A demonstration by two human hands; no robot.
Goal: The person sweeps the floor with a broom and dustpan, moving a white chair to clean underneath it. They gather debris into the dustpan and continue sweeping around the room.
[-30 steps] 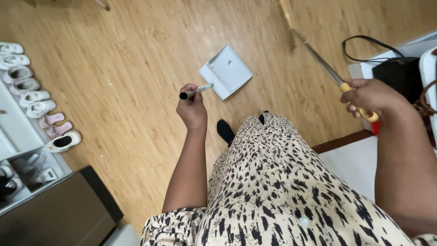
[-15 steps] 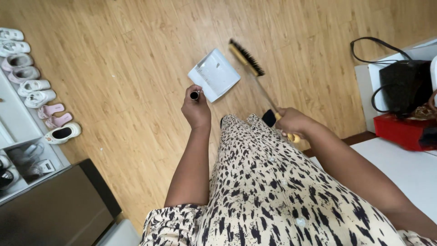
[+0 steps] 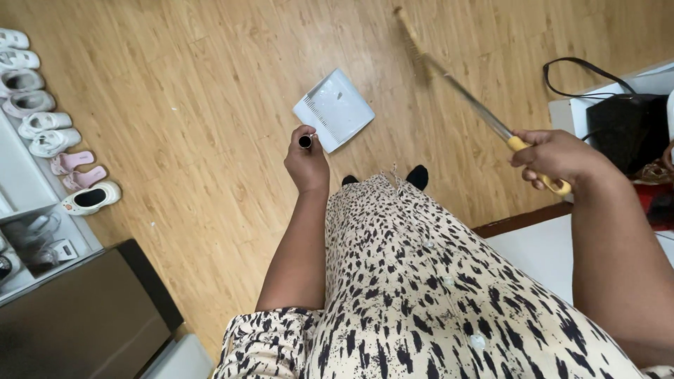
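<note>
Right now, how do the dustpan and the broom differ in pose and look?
The dustpan is white and flat, resting on the wood floor; the broom is long, thin and blurred, slanting above it. The left hand grips the dustpan's upright handle; the right hand grips the broom's yellow end. Both are held.

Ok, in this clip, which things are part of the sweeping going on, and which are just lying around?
In use:
- left hand gripping the upright handle of the white dustpan
- right hand gripping the yellow-handled broom, raised off the wooden floor

Just lying about:
- row of shoes along the left
- black bag on the white surface at right
- dark cabinet, lower left
</note>
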